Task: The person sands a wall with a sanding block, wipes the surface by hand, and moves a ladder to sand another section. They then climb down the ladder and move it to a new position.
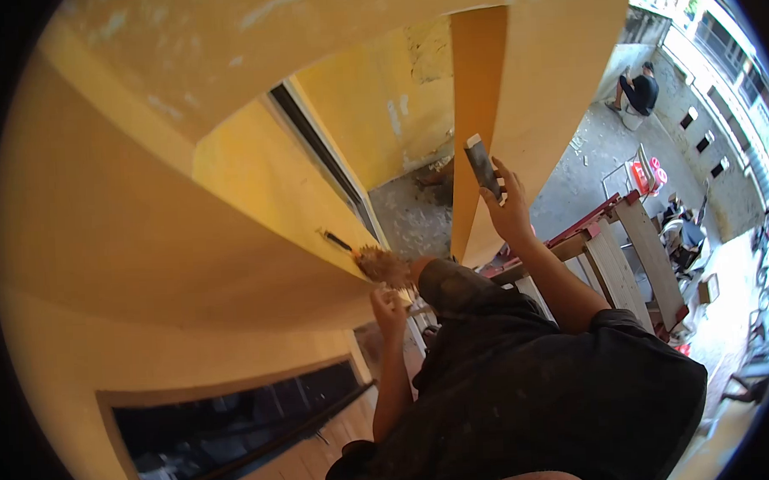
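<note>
Grey block (483, 169) in the right grip (510, 202), any lettering illegible

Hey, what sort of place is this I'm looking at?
Probably a building being renovated: the yellow wall has pale patches, light scraps litter the grey floor, and the right hand holds a block-like tool.

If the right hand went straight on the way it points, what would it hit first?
Probably the yellow pillar, met first by the grey block in the right hand; the gap's depth is unclear.
</note>
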The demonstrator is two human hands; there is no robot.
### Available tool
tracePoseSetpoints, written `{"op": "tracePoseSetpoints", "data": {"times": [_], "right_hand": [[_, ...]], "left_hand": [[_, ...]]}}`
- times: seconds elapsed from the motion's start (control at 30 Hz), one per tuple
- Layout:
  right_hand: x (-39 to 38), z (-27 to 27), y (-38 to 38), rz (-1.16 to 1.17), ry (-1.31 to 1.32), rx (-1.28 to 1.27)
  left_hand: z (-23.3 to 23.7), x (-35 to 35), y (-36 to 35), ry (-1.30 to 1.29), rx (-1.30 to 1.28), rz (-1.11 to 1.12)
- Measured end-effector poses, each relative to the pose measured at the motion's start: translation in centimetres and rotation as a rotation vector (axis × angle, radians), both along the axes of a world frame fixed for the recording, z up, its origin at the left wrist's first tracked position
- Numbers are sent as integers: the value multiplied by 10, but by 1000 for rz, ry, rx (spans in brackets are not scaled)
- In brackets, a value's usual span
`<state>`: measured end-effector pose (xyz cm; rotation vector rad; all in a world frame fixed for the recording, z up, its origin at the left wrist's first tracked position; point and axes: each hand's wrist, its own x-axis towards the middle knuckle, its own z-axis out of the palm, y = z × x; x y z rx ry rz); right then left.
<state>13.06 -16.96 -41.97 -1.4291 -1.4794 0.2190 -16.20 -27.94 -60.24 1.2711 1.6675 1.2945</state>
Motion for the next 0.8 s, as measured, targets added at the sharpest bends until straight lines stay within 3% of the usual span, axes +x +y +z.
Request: {"op": "tracePoseSetpoints", "data": {"times": [0.03, 0.1, 0.17, 0.23, 0.27, 0.33, 0.43, 0.57, 0.63, 0.7, 0.8], "right_hand": [[-2, 2, -2, 29, -21, -26], [-5, 9, -6, 64, 78, -50], [4, 8, -6, 86, 139, -81], [21, 37, -14, 49, 63, -114], [30, 58, -21, 6, 72, -119], [65, 93, -37, -160, -146, -82], [121, 126, -50, -317, -272, 64], [233, 94, -48, -437, -740, 206], [271, 61, -51, -486, -741, 148], [290, 53, -45, -543, -729, 99], [296, 47, -39, -506, -523, -47]], "left_hand": [[-6, -10, -14, -21, -26, 29], [-23, -32, -48, 188, -50, 184], [-31, -52, -72, 107, -191, 193], [-40, -68, -92, 37, -303, 191], [-49, -75, -98, 137, -299, 161], [-54, -87, -102, 235, -296, 132], [-35, -85, -86, 236, -294, -20], [52, -64, -38, 190, -359, -213], [69, -51, -19, 230, -378, -266], [74, -39, 3, 149, -195, -391], [105, -10, 25, 97, -131, -501]]}}
